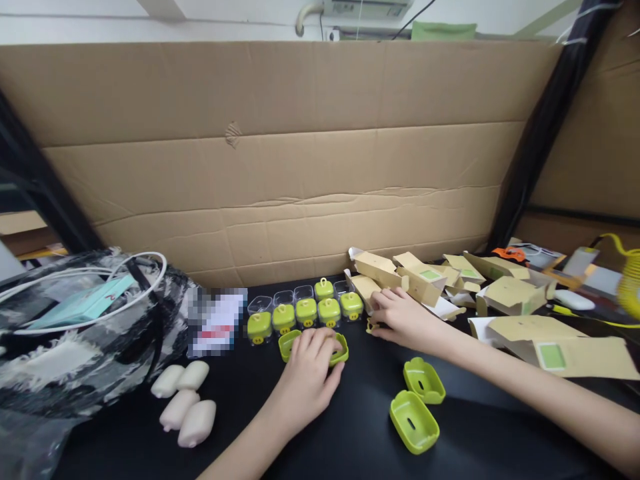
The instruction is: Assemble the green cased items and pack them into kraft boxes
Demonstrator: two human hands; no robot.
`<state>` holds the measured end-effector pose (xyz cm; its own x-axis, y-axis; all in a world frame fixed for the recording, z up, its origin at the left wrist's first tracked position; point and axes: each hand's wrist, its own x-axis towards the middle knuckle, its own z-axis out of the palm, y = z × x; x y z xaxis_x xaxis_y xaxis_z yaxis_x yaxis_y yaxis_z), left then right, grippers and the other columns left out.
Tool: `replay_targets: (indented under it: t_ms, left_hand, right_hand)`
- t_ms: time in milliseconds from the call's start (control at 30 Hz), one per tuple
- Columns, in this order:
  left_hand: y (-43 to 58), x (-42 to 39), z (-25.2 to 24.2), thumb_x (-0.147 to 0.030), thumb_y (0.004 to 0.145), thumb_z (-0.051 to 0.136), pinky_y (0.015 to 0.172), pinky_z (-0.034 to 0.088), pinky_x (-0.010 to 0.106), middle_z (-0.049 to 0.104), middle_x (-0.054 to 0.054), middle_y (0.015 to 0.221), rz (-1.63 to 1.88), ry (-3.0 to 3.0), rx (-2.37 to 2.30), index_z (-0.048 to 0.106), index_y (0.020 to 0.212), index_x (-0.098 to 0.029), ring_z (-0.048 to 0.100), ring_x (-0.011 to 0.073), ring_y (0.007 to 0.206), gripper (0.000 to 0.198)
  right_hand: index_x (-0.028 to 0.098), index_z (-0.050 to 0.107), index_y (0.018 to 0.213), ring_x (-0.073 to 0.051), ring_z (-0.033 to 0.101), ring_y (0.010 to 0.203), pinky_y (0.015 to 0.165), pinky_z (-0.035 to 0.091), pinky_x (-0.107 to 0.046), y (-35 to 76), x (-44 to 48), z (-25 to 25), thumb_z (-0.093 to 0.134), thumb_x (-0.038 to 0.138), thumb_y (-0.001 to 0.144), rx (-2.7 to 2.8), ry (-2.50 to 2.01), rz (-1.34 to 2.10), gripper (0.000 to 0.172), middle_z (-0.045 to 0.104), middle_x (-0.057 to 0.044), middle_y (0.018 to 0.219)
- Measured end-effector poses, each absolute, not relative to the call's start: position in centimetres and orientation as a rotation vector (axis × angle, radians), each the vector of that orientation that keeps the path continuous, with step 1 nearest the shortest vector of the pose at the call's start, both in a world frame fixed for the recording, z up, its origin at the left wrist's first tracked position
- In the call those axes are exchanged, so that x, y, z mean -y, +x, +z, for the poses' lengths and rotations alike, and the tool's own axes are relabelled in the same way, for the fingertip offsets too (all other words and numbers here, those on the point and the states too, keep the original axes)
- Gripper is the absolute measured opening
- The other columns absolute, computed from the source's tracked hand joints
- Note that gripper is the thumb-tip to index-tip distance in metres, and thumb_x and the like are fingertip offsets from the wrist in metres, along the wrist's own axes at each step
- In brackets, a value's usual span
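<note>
Four pale, bulb-shaped pieces [197,423] lie at left on a black surface [350,443], with two loose green trays [417,413], each slotted through its base, nearer the right arm. The left hand [311,373] curves over a third green tray [288,348] at center, its fingers bent close together; whether they grip it cannot be told. The right hand [403,319] reaches toward the cartons, fingers partly curled; what they hold, if anything, cannot be told.

Just beyond the third tray stand small clear containers [303,293], six under green lids [329,309]; yellow labels [309,324] on the front row bear dark marks too small to read. A card [217,323] to their left is pixelated, only a red band distinct. At far left, a turquoise packet [85,303] with illegible print rests on a grey-patterned bundle [55,370].

At right, opened tan cartons [517,293] lie in a heap, some with a green square [551,357], near a coiled yellow cable [629,287]. Behind rises a creased cardboard panel [300,100] between dark posts [540,120], with a white wall [235,15] above.
</note>
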<state>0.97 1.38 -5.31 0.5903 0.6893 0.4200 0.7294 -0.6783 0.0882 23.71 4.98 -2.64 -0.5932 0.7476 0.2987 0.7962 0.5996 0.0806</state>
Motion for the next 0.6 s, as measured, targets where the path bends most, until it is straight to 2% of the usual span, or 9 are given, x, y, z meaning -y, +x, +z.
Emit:
replay_targets:
  t_ms: [67,133,267,433,533,600]
  left_hand:
    - [0.9,-1.4,-5.4,-0.019,0.082,0.052,0.088,0.040,0.049,0.057,0.014,0.118,-0.683,-2.648,1.268,0.056,0.107,-0.014,0.050,0.0310,0.108,0.025]
    - [0.8,-1.5,-5.6,-0.025,0.080,0.055,0.090,0.037,0.055,0.056,0.017,0.119,-0.703,-2.561,1.324,0.055,0.112,-0.013,0.048,0.0348,0.110,0.034]
    - [0.7,-1.6,-5.7,-0.028,0.077,0.058,0.089,0.038,0.054,0.058,0.016,0.116,-0.712,-2.440,1.427,0.061,0.106,-0.015,0.050,0.0349,0.110,0.032]
    - [0.7,-1.6,-5.3,-0.022,0.076,0.057,0.084,0.040,0.055,0.056,0.018,0.116,-0.717,-2.426,1.491,0.059,0.105,-0.015,0.050,0.0370,0.109,0.030]
    - [1.0,-1.3,-4.7,-0.016,0.074,0.057,0.088,0.039,0.054,0.056,0.012,0.115,-0.978,-2.564,1.578,0.054,0.104,-0.020,0.049,0.0334,0.110,0.030]
    - [1.4,-1.0,-4.6,-0.015,0.076,0.056,0.085,0.043,0.047,0.059,0.008,0.106,-1.343,-2.804,1.704,0.048,0.104,-0.023,0.055,0.0269,0.100,0.031]
  right_hand:
    - [0.015,0.070,0.081,-0.027,0.055,0.092,0.076,0.039,-0.038,23.7,-5.3,-2.8,0.071,0.023,0.075,2.553,-1.311,-0.333,0.010,0.059,-0.010,0.093]
    - [0.014,0.069,0.082,-0.027,0.055,0.092,0.076,0.039,-0.038,23.8,-5.4,-2.8,0.072,0.023,0.074,2.529,-1.320,-0.356,0.013,0.059,-0.010,0.095]
    - [0.017,0.068,0.071,-0.024,0.057,0.088,0.074,0.038,-0.035,23.9,-5.1,-3.1,0.070,0.018,0.074,2.530,-1.262,-0.343,0.004,0.061,-0.007,0.089]
    - [0.015,0.062,0.066,-0.023,0.059,0.082,0.073,0.041,-0.038,24.0,-5.1,-3.2,0.062,0.007,0.070,2.432,-1.208,-0.314,0.009,0.061,-0.006,0.083]
    - [0.016,0.056,0.071,-0.021,0.060,0.085,0.074,0.045,-0.036,24.1,-4.2,-1.8,0.058,0.008,0.069,2.321,-1.177,-0.290,0.009,0.061,-0.007,0.092]
    - [0.019,0.051,0.073,-0.018,0.061,0.091,0.073,0.049,-0.031,24.2,-2.4,-0.6,0.054,0.007,0.071,2.248,-1.035,-0.221,0.012,0.061,-0.008,0.101]
